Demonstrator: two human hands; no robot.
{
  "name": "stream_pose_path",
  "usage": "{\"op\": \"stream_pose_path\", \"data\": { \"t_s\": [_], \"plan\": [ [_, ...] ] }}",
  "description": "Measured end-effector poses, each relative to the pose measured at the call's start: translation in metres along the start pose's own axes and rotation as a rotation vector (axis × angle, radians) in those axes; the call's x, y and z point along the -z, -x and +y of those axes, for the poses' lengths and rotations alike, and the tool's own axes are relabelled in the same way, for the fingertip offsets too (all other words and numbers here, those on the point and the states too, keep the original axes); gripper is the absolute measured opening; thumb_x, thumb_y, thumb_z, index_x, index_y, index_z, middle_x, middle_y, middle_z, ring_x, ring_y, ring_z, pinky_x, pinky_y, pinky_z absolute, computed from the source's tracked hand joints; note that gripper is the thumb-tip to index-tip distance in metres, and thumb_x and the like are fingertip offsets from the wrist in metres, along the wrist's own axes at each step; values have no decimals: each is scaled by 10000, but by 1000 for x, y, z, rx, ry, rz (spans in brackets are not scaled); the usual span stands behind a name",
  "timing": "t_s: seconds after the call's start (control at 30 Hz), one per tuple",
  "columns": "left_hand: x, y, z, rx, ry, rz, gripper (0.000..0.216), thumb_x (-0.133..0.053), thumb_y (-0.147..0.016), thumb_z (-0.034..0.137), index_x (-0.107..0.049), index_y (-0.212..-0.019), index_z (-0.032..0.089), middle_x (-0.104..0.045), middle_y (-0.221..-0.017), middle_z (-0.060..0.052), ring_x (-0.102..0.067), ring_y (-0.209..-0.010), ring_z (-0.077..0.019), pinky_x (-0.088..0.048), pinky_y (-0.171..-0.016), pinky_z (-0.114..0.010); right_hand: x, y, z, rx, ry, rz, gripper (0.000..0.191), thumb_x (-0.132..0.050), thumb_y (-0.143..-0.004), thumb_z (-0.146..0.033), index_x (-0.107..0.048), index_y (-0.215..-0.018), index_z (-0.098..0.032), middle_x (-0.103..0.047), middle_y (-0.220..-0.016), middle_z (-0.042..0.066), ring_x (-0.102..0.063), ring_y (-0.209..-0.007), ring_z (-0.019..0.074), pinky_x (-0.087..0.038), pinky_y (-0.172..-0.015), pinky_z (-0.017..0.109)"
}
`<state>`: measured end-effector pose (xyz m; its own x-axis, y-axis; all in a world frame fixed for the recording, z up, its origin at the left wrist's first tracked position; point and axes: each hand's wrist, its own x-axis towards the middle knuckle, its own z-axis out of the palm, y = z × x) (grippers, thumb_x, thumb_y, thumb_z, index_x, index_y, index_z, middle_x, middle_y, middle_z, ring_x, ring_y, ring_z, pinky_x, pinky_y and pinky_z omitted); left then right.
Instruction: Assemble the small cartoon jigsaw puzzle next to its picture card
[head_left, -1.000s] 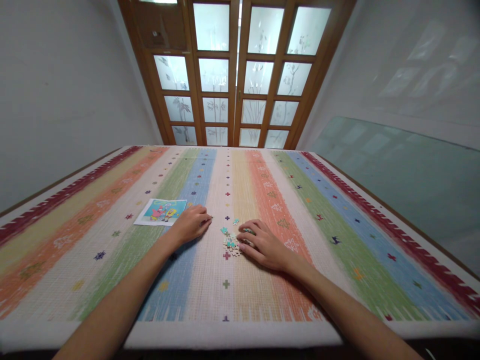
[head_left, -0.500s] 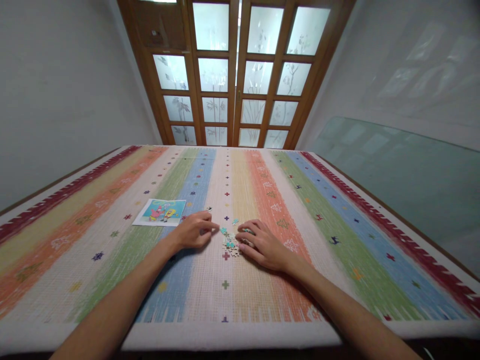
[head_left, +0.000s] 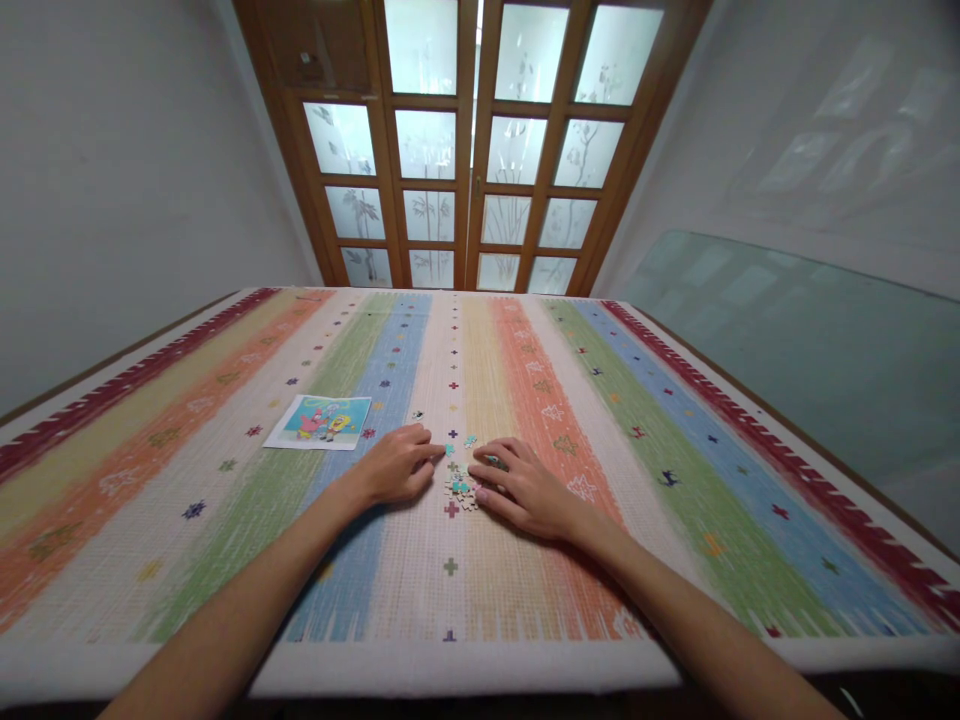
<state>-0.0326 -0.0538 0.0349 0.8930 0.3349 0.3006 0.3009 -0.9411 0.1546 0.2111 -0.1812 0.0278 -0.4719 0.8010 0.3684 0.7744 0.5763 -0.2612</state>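
A small pile of jigsaw pieces (head_left: 461, 490), teal and pale with some face down, lies on the tablecloth between my hands. My left hand (head_left: 403, 464) is left of it, its index finger stretched out with the tip touching a teal jigsaw piece (head_left: 449, 450); its other fingers are curled. My right hand (head_left: 525, 488) rests at the right side of the pile, fingers bent and spread, covering part of it. Just beyond the pile lies another loose teal piece (head_left: 470, 440). A dark-and-white piece (head_left: 418, 414) sits beyond my left hand.
A printed picture card (head_left: 321, 422) with cartoon figures on blue lies to the left. The striped cloth (head_left: 495, 590) covers the table. A wooden door with frosted panes (head_left: 430, 145) stands past the far edge, and a greenish glass panel (head_left: 810, 340) is at right.
My left hand has shifted slightly right. The teal piece at its fingertip has moved a little away from me, apart from the pile. My right hand has stayed nearly still.
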Motion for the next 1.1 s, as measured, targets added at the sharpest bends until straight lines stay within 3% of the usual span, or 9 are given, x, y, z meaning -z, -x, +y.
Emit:
{"op": "stream_pose_path", "data": {
  "t_s": [0.23, 0.47, 0.7, 0.93, 1.1],
  "plan": [
    [-3, -2, -3, 4, -92, -12, 314, -428, -946, 196, -724, -1050, 169, -546, -814, -68, -504, -786, -229, -437, -749, -358, 0, 0, 1, 7, 7, 1, 276, -492, -1061, -331, -668, -1220, -189, -649, -1270, 137, -538, -1193, 280, -439, -1068, 497],
    [-12, -4, -7, 222, -223, 38, 405, -397, -985, 255, -669, -1251, 118, -605, -1147, -170, -507, -1033, -319, -457, -922, -483, 0, -1, 1, -7, 6, -12, 276, -487, -1067, -354, -676, -1198, -201, -648, -1274, 130, -530, -1199, 284, -434, -1063, 498],
    [-19, 1, -16, 339, -285, 60, 434, -405, -1009, 312, -611, -1349, 139, -630, -1292, -191, -516, -1100, -364, -439, -923, -549, 1, 0, 0, -16, 17, -12, 278, -485, -1065, -352, -672, -1207, -202, -645, -1275, 126, -523, -1203, 283, -430, -1072, 492],
    [-10, -1, -11, 245, -88, 203, 352, -457, -991, 245, -630, -1290, 176, -650, -1250, -147, -546, -1120, -309, -431, -988, -506, 2, -1, 1, -19, 39, 0, 318, -489, -1058, -342, -638, -1302, -202, -642, -1300, 144, -522, -1225, 299, -437, -1074, 516],
    [-7, -3, 10, -55, 179, 63, 334, -440, -1000, 210, -662, -1249, 208, -686, -1270, -82, -544, -1215, -263, -413, -1062, -470, 2, 0, 3, -34, 54, 15, 349, -517, -1052, -354, -644, -1315, -162, -635, -1295, 161, -518, -1229, 302, -429, -1090, 515]
  ]
}}
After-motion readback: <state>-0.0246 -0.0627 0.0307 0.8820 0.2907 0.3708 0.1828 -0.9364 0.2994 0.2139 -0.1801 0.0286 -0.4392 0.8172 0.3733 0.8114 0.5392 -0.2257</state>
